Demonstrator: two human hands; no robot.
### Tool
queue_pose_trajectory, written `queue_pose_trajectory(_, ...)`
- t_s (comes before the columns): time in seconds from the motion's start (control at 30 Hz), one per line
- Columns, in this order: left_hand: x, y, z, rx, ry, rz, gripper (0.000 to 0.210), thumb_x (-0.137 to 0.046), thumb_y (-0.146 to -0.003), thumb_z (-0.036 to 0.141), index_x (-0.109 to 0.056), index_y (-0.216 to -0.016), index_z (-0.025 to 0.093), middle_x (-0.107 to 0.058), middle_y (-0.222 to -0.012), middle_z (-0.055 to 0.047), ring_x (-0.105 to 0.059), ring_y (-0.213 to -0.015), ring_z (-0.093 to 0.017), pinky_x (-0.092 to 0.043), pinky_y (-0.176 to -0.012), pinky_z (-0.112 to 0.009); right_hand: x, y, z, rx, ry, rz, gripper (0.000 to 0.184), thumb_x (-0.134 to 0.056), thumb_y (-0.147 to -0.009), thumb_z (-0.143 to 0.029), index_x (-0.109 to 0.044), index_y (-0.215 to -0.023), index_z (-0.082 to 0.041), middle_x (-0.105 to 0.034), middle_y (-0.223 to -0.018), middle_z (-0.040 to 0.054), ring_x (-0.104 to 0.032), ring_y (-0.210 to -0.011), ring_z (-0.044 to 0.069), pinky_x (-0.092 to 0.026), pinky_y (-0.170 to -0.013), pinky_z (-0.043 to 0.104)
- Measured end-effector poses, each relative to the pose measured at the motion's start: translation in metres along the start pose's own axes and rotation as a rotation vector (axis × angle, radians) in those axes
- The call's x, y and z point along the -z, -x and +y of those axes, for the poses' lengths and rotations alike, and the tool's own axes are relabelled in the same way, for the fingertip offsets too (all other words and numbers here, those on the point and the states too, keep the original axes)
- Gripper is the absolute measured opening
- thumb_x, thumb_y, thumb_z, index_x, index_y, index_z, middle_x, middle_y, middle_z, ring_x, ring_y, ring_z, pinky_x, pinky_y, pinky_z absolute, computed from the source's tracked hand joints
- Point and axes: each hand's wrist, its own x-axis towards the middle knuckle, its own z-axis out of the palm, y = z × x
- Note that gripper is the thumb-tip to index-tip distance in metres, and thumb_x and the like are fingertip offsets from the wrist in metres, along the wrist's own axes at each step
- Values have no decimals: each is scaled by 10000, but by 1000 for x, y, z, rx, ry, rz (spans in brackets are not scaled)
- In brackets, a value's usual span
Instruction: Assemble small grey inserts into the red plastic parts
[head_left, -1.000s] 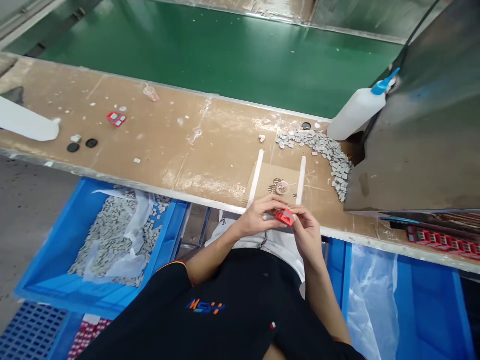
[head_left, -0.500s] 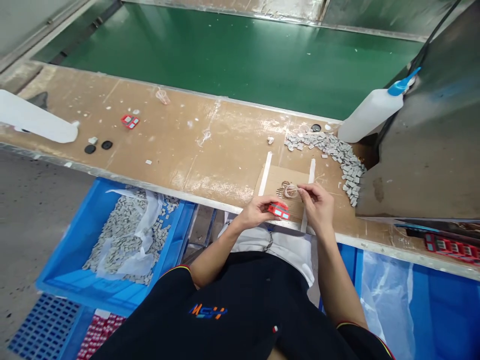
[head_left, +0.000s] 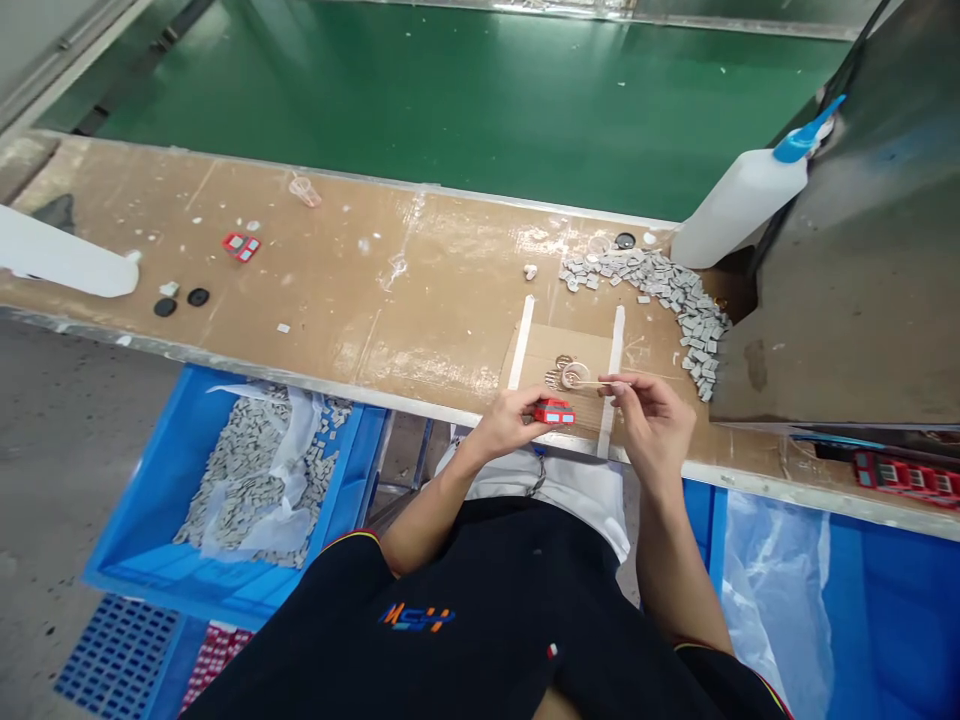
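Observation:
Between the thumb and fingers of my left hand [head_left: 504,424] is a small red toy bus [head_left: 555,411] with pale windows, held above the bench's near edge. My right hand [head_left: 657,422] pinches a thin stick [head_left: 594,384]. The stick's far end reaches a small round clear cup [head_left: 575,375] on a cardboard sheet [head_left: 581,343]. White tape strips [head_left: 524,342] run along both sides of this sheet. Dark printed marks show beside the cup. What the cup holds is too small to make out.
Small grey pieces [head_left: 679,300] lie heaped at the right, by a white squeeze bottle [head_left: 742,205]. Another red toy piece [head_left: 241,246] sits at the left near a white bottle [head_left: 67,255]. Below stands a blue bin [head_left: 142,500] of grey pieces. A green belt [head_left: 450,100] runs behind the bench.
My right hand has drawn back slightly to the right with the stick and its fingers have shifted. The toy bus in my left hand has tilted more level. The camera view has moved a little.

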Motion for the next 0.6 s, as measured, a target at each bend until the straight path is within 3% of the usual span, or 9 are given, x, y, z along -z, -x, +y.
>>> queue_pose_trajectory(0.13, -1, 1, -2, -10, -60, 9, 224, -720, -823, 214, -721, -1025, 117, -744, -945, -72, -704, -843, -158, -599, -799, -256, 5, 16, -8, 20, -14, -30, 130, -694, -884, -325, -742, -864, -205, -789, -848, 41, -733, -736, 180, -575, -679, 294)
queue_pose_trajectory(0.4, -1, 1, 0, -18, -36, -1, 237, -720, -838, 247, -712, -1035, 116, -755, -981, -98, -727, -886, -185, -603, -812, -270, -7, 26, 7, 6, 57, -129, 221, -648, -917, -408, -742, -905, -209, -791, -888, 69, -738, -757, 208, -601, -726, 353)
queue_pose_trajectory(0.6, -1, 1, 0, -11, -43, -2, 240, -724, -845, 258, -715, -1045, 126, -751, -990, -91, -723, -902, -186, -599, -822, -266, -7, 25, -7, 193, 209, -110, 157, -628, -931, -349, -739, -877, -252, -793, -862, 44, -754, -786, 217, -617, -730, 346)
